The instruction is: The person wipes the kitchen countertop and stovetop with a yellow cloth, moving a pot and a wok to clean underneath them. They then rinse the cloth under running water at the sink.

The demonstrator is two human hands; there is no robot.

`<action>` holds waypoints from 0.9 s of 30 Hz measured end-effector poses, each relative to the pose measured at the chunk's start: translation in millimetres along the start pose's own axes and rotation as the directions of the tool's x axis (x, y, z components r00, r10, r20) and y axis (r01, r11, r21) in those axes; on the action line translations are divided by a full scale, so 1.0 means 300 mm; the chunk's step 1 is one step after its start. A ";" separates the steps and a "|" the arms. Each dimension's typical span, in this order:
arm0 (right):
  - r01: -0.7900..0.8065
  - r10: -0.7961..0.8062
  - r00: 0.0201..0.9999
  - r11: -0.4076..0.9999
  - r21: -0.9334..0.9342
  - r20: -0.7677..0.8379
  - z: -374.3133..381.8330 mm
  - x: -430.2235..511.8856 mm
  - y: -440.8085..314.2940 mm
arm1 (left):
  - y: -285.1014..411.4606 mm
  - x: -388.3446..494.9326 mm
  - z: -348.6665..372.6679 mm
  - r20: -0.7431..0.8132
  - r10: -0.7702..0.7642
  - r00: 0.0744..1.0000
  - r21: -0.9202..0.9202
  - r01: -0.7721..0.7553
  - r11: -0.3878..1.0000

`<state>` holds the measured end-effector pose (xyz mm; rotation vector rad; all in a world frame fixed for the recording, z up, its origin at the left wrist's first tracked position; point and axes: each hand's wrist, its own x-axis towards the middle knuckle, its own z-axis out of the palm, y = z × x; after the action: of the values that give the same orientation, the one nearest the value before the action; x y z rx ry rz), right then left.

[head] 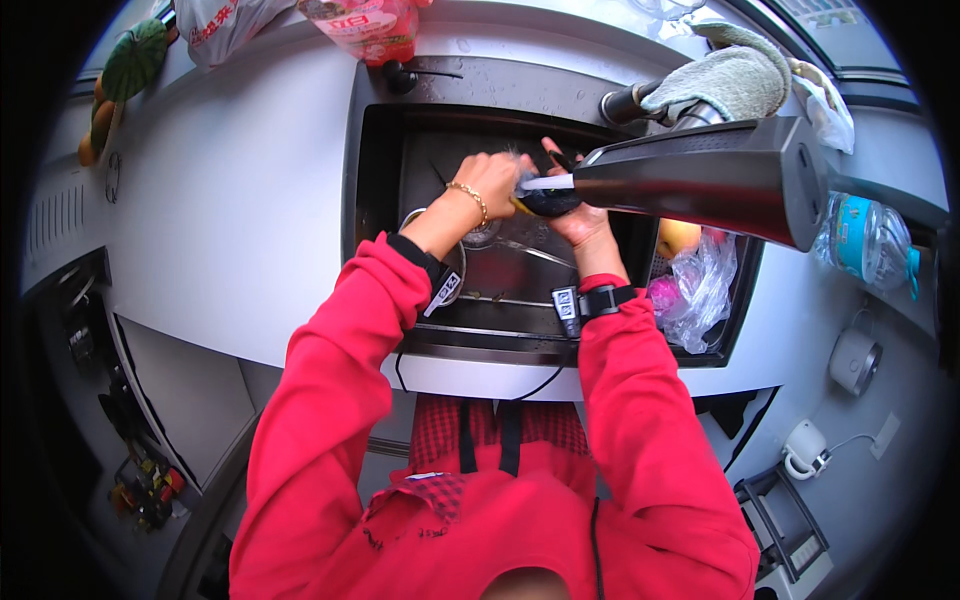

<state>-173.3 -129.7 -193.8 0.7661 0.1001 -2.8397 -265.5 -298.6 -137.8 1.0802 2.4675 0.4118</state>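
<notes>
In the sink [525, 262], water [547, 182] runs from the dark faucet [690, 176] onto a dark, smooth, rounded object [551, 201]. My right hand [585, 223] supports that object from below and from the right, its fingers partly behind the faucet head. My left hand [487, 180], with a gold bracelet at the wrist, is bent over the object's left edge, under the splash. A small yellow thing [520, 205] shows below the left fingers; what it is cannot be made out. Under my left forearm, a round bowl [454, 277] is partly hidden.
Right of the basin, a compartment holds a yellow-orange fruit [679, 237], a pink item [664, 294] and clear plastic bags [703, 292]. A pale cloth [724, 82] drapes behind the faucet. A pink detergent pouch [369, 28] stands at the back; a water bottle [866, 240] is at right.
</notes>
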 end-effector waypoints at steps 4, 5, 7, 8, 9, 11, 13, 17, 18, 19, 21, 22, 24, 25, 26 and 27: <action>-0.040 0.056 0.984 0.994 -0.099 0.170 0.076 -0.058 -0.062 | -0.021 0.032 0.010 -0.260 0.218 0.941 0.160 -0.180 0.970; -0.125 0.152 0.983 0.966 -0.226 0.104 0.094 -0.063 -0.076 | -0.030 0.036 0.007 -0.318 0.240 0.917 0.198 -0.183 0.963; -0.303 0.283 0.951 0.930 -0.207 -0.121 0.127 -0.074 -0.103 | -0.040 0.034 -0.004 -0.290 0.352 0.890 0.281 -0.272 0.920; -0.433 0.430 0.900 0.869 -0.239 -0.067 0.142 -0.074 -0.115 | -0.043 0.030 -0.014 -0.279 0.387 0.879 0.311 -0.299 0.902; -0.482 0.493 0.868 0.806 -0.343 -0.060 0.157 -0.070 -0.121 | -0.041 0.023 -0.025 -0.261 0.433 0.863 0.342 -0.337 0.877; -0.569 0.586 0.789 0.584 -0.579 -0.184 0.177 -0.052 -0.124 | -0.034 0.012 -0.053 -0.193 0.458 0.868 0.345 -0.377 0.859; -0.485 0.405 0.829 0.179 -0.856 -0.385 0.180 -0.026 -0.107 | -0.023 0.006 -0.080 -0.046 0.449 0.892 0.408 -0.393 0.824; 0.060 0.223 0.971 -0.564 -0.824 -0.082 0.140 0.005 -0.031 | -0.006 0.001 -0.089 0.215 0.325 0.921 0.277 -0.376 0.884; 0.093 0.159 0.987 -0.667 -0.739 -0.020 0.129 0.006 -0.014 | -0.004 0.000 -0.077 0.219 0.283 0.934 0.209 -0.328 0.921; 0.111 0.173 0.985 -0.740 -0.664 -0.028 0.120 0.002 -0.006 | -0.005 -0.006 -0.061 0.158 0.236 0.959 0.083 -0.251 0.964; 0.187 0.126 0.980 -0.835 -0.517 0.153 0.116 -0.004 0.000 | -0.009 -0.023 -0.018 0.163 0.079 0.983 -0.080 -0.067 0.995; 0.244 0.166 0.955 -0.911 -0.333 0.246 0.120 -0.008 -0.003 | -0.013 -0.036 0.002 0.177 -0.004 0.984 -0.161 0.033 0.986; 0.345 0.279 0.904 -0.923 -0.168 0.326 0.142 -0.002 -0.014 | -0.003 -0.071 0.047 0.181 -0.029 0.983 -0.365 0.095 0.926; 0.369 0.324 0.886 -0.926 -0.083 0.332 0.156 0.006 -0.021 | 0.008 -0.098 0.070 0.213 -0.119 0.970 -0.478 0.210 0.853; 0.488 0.386 0.813 -0.860 -0.148 0.436 0.171 0.018 -0.027 | 0.014 -0.119 0.084 0.520 -0.090 0.849 -0.750 0.505 0.428; 0.502 0.421 0.843 -0.839 -0.209 0.336 0.183 0.026 -0.034 | 0.016 -0.131 0.093 0.752 0.027 0.659 -0.657 0.752 -0.052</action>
<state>-209.0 -127.5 -150.1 -0.8537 2.6896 -0.5366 -225.0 -321.9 -150.2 -0.2469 1.1318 1.1334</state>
